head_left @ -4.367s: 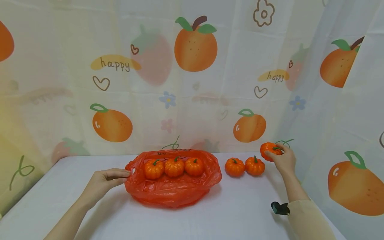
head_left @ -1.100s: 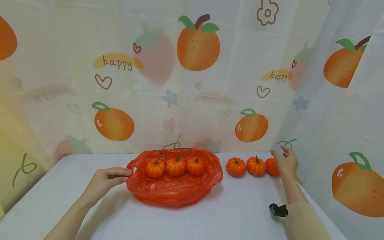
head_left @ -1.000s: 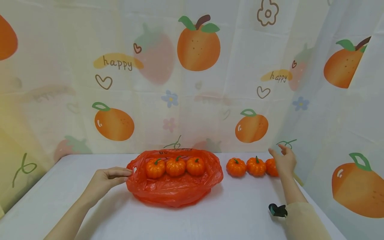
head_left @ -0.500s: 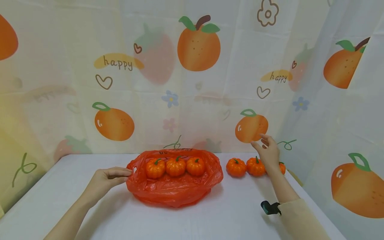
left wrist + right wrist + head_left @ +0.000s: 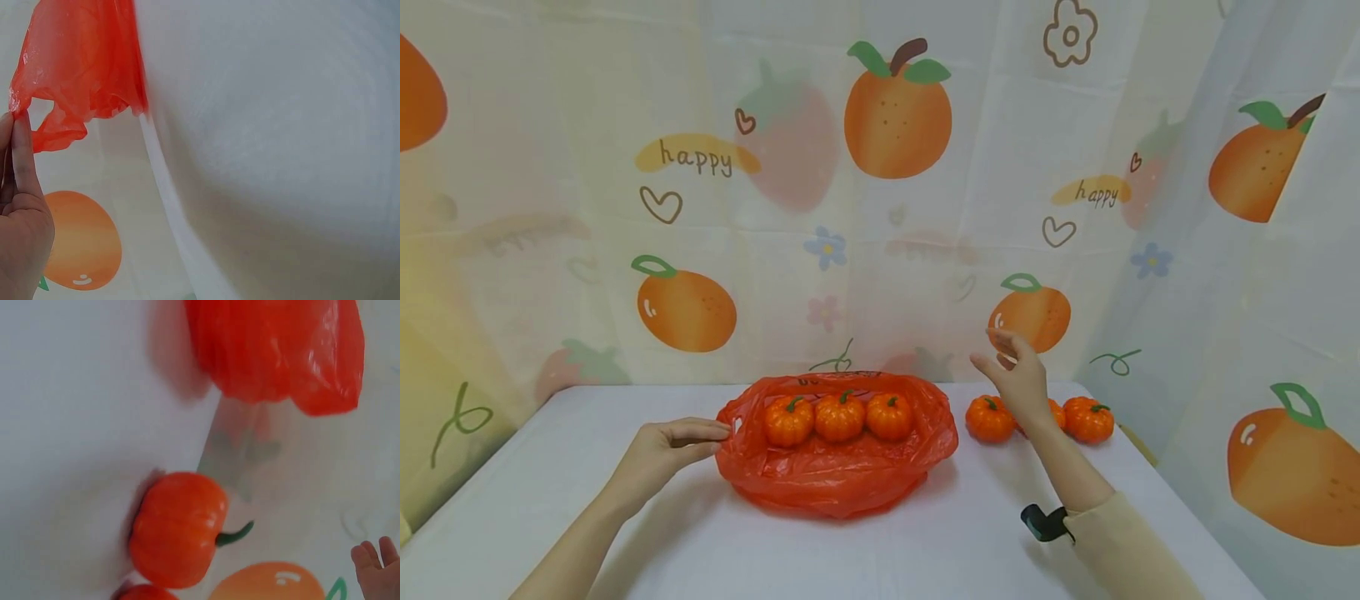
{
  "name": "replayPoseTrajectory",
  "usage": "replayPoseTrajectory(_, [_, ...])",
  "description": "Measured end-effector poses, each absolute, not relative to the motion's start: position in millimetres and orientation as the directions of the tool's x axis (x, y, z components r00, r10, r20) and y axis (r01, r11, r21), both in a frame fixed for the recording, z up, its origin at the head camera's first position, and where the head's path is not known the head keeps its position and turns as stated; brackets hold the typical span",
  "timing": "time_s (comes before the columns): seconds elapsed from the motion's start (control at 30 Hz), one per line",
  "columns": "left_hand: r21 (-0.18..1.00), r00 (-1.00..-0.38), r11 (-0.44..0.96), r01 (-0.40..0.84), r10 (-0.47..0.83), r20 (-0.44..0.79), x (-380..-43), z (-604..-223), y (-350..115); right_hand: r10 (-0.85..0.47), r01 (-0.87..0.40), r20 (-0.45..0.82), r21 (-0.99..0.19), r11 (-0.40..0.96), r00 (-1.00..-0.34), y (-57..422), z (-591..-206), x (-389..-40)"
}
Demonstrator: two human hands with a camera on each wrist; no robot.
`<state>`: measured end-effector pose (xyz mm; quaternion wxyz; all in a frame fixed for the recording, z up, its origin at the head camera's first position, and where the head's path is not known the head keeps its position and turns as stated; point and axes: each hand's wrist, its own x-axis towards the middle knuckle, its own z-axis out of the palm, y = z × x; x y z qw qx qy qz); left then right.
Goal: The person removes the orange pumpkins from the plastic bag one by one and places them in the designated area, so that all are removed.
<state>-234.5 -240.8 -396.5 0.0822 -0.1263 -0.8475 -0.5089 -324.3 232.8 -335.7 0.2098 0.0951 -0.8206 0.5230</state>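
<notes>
A red plastic bag stands spread on the white table, its mouth facing up and toward me. Three small orange pumpkins with green stems sit in a row inside it. My left hand pinches the bag's left edge by the handle hole; the left wrist view shows the thumb and fingers on the red film. My right hand holds nothing, fingers loosely spread, above the row of pumpkins right of the bag. That row has a left pumpkin, a middle one partly hidden by my wrist, and a right pumpkin.
A white cloth covers the table. Behind it and along both sides hangs a curtain printed with fruit. A dark device sticks out from my right sleeve.
Earlier the right hand held a pumpkin at the far right; that pumpkin now rests at the row's right end. The empty right hand has since moved left toward the bag. The left hand stays put.
</notes>
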Motion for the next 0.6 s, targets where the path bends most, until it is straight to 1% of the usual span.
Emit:
replayPoseTrajectory(0.17, [0.845,-0.955,0.446,0.296,0.131,0.266,-235,-396,-241,-0.008,-0.402,0.439,-0.815,0.417,-0.899,214,-335,-321])
replayPoseTrajectory(0.6, [0.837,-0.951,0.452,0.309,0.132,0.279,-234,-396,-240,-0.152,-0.481,0.46,-0.793,0.374,-0.875,168,-333,-304])
